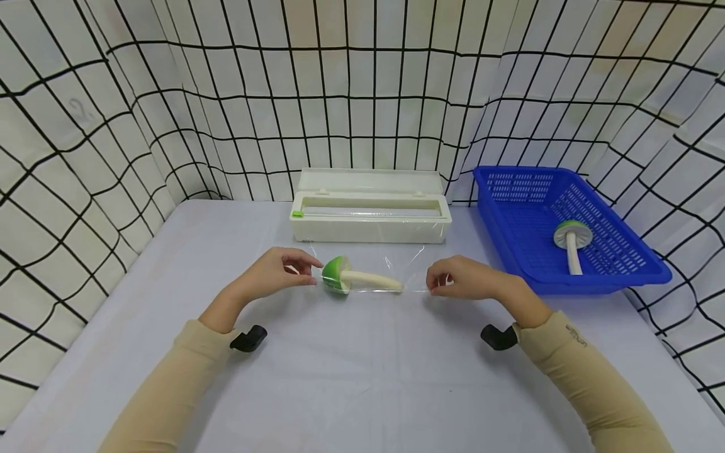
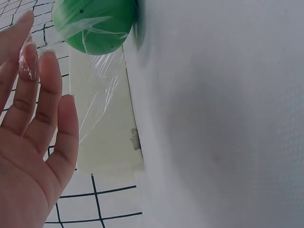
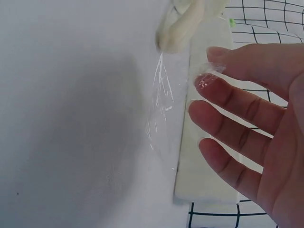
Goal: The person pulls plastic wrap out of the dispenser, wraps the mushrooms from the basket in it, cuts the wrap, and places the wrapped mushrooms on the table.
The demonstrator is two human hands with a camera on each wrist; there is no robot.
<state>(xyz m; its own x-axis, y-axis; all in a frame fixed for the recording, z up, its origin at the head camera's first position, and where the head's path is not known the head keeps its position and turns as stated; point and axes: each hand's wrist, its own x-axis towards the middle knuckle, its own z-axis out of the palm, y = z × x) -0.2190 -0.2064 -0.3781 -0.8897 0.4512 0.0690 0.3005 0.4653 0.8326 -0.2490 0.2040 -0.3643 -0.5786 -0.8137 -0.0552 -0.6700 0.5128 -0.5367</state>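
1. Find the toy mushroom (image 1: 362, 277) on the desk (image 1: 340, 377), just in front of the white box (image 1: 370, 229).
2. Lies lengthwise roughly along the box's front, cap (image 1: 332, 274) toward the end with the green tab (image 1: 297, 214), stem (image 1: 382, 282) toward the opposite end, stem tip slightly farther from the box than the cap.
3. Rests nearest to the left fingers (image 2: 50, 83), just beside the cap in front of the box's green-tab end; more of a gap toward the right fingers (image 3: 218, 121), past the stem tip, in front of the box's other end.
4. On both sides, narrow at thumb and forefinger, seemingly pinching clear film (image 3: 161, 85), with the other fingers apart.
5. Looks bright green and rounded at the cap, pale cream, long and slightly curved at the stem. Shows wrinkled film across the cap from the left wrist; cannot tell film over the stem from film beneath.
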